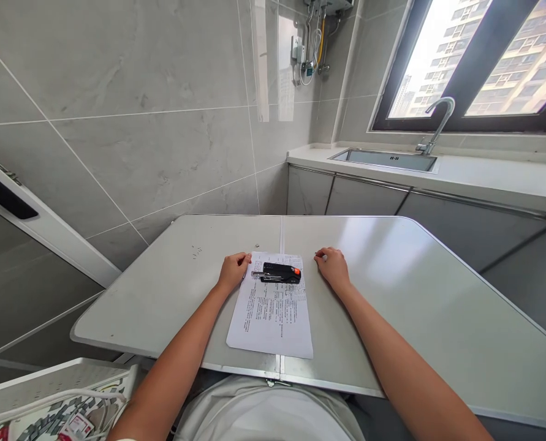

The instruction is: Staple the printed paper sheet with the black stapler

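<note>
A printed sheet of paper [270,334], perhaps a small stack, lies flat on the table. Across its upper part rests a black stapler [279,273] with an orange spot at its right end and a metal arm at its left. My left hand [234,270] lies closed at the sheet's upper left edge, fingertips right by the paper, with no grip on it visible. To the right of the sheet, my right hand [332,266] sits on the table with curled fingers, apart from paper and stapler. I see nothing plainly held in either hand.
The pale folding table [420,318] has a metal seam down its middle. Several tiny staple-like bits [196,251] lie at its left. A white basket [70,373] with packets stands at lower left. Behind, a counter holds a sink [387,160] and faucet [438,125].
</note>
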The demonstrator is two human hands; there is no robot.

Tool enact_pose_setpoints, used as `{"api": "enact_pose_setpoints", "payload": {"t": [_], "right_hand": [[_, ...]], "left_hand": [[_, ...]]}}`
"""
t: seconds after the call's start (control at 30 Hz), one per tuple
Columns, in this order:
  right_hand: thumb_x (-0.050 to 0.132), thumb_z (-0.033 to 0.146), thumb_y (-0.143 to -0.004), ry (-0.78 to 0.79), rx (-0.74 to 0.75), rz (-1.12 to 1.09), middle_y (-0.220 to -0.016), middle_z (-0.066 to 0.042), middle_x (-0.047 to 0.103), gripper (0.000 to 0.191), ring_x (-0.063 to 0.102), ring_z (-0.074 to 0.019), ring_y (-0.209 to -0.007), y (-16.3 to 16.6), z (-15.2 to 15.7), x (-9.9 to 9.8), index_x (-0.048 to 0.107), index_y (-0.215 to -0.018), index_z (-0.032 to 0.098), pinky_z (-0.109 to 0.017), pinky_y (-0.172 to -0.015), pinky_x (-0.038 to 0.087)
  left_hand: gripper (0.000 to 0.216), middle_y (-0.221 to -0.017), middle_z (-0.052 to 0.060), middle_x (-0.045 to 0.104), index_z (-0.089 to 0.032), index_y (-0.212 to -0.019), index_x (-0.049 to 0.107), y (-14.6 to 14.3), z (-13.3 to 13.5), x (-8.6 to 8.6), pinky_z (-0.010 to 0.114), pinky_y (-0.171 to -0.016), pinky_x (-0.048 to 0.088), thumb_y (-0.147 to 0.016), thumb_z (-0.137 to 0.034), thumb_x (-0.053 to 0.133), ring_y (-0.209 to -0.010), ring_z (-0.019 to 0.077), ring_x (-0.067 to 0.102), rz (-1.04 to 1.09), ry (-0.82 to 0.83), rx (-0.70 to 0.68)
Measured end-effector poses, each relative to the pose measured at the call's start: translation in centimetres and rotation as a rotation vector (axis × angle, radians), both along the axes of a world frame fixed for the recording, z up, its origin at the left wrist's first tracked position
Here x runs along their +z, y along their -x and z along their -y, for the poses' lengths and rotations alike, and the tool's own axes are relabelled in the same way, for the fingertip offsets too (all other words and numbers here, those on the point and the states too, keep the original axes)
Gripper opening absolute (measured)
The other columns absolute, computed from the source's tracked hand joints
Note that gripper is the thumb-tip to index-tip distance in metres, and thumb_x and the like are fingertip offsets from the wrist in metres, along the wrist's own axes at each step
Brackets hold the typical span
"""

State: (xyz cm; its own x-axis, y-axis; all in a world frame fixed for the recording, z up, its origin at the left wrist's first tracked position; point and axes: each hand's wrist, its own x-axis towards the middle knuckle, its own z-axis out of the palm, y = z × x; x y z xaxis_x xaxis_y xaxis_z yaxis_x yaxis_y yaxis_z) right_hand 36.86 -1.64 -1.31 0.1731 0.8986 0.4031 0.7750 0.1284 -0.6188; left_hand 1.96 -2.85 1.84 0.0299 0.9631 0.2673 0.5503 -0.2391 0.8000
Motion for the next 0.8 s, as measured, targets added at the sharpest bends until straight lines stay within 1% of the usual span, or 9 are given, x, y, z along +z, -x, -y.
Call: {"api": "enact_pose_setpoints", "payload": {"t": [0.07,0.13,0.3,0.43,0.53,0.6,0.67,0.7,0.8], "right_hand": [[0.060,0.024,-0.084,0.000,0.016,-0.006,-0.098,-0.009,0.073,0.019,0.062,-0.0254,-0.096,0.3,0.0,0.2,0.077,-0.093,0.021,-0.037,-0.080,0.047],[0.057,0.024,-0.086,0.008,0.030,-0.010,-0.099,-0.009,0.073,0.022,0.062,-0.0242,-0.093,0.7,0.2,0.4,0.076,-0.096,0.020,-0.036,-0.081,0.047],[0.057,0.024,-0.084,0.084,0.086,-0.013,-0.078,-0.003,0.070,0.015,0.061,-0.0193,-0.074,2.1,1.0,0.6,0.069,-0.077,0.022,-0.030,-0.068,0.042],[0.057,0.022,-0.082,0.123,0.110,-0.001,-0.070,-0.001,0.066,0.012,0.058,-0.0178,-0.068,2.7,1.2,0.6,0.066,-0.074,0.023,-0.028,-0.065,0.038],[0.056,0.022,-0.081,0.136,0.115,0.002,-0.070,-0.001,0.066,0.011,0.058,-0.0175,-0.067,2.7,1.2,0.8,0.065,-0.074,0.023,-0.028,-0.065,0.038],[0.056,0.022,-0.081,0.142,0.115,0.004,-0.071,-0.001,0.066,0.011,0.058,-0.0174,-0.068,2.6,1.2,0.8,0.064,-0.075,0.023,-0.028,-0.065,0.038],[0.056,0.021,-0.082,0.146,0.114,0.005,-0.071,0.000,0.066,0.010,0.058,-0.0173,-0.068,2.6,1.2,0.8,0.063,-0.075,0.023,-0.028,-0.065,0.038],[0.056,0.021,-0.082,0.147,0.113,0.005,-0.071,0.000,0.066,0.010,0.058,-0.0173,-0.068,2.6,1.2,0.8,0.063,-0.075,0.023,-0.028,-0.065,0.038],[0.056,0.022,-0.082,0.148,0.114,0.006,-0.071,0.000,0.065,0.009,0.058,-0.0174,-0.068,2.6,1.1,0.7,0.063,-0.075,0.023,-0.028,-0.065,0.038]], "left_hand": [[0.041,-0.055,-0.003,0.044,-0.020,-0.073,0.069,0.3,-0.2,-0.1,0.028,-0.059,0.028,-0.096,-0.050,0.055,-0.056,0.0139,0.039,-0.084,-0.017,0.038],[0.039,-0.057,-0.003,0.047,-0.020,-0.073,0.069,0.4,-0.2,-0.1,0.028,-0.061,0.029,-0.096,-0.047,0.053,-0.059,0.0145,0.041,-0.117,-0.020,0.053],[0.022,-0.067,-0.001,0.060,-0.022,-0.083,0.070,0.2,-0.1,-0.2,0.027,-0.065,0.033,-0.093,-0.039,0.059,-0.065,0.0167,0.049,-0.100,0.037,0.038],[0.009,-0.084,0.002,0.068,-0.023,-0.090,0.071,0.4,-1.0,-0.3,0.027,-0.069,0.038,-0.085,-0.030,0.069,-0.072,0.0177,0.054,-0.063,0.083,0.032],[0.007,-0.080,0.003,0.068,-0.022,-0.086,0.071,1.1,-2.3,0.0,0.027,-0.070,0.042,-0.079,-0.026,0.072,-0.071,0.0184,0.056,-0.054,0.204,-0.014],[0.005,-0.075,0.003,0.068,-0.022,-0.083,0.071,1.5,-3.4,0.4,0.029,-0.072,0.045,-0.079,-0.025,0.071,-0.071,0.0199,0.058,-0.058,0.239,-0.019],[0.005,-0.082,0.006,0.070,-0.022,-0.084,0.073,1.5,-4.4,0.7,0.032,-0.081,0.048,-0.081,-0.023,0.069,-0.081,0.0228,0.062,-0.065,0.208,0.007],[0.009,-0.091,0.008,0.072,-0.022,-0.087,0.074,1.4,-4.8,0.8,0.034,-0.089,0.048,-0.081,-0.021,0.069,-0.092,0.0246,0.063,-0.069,0.170,0.005],[0.023,-0.128,0.009,0.071,-0.025,-0.100,0.079,0.7,-5.7,0.4,0.039,-0.113,0.038,-0.082,-0.017,0.067,-0.127,0.0276,0.056,-0.068,0.036,-0.131]]}}
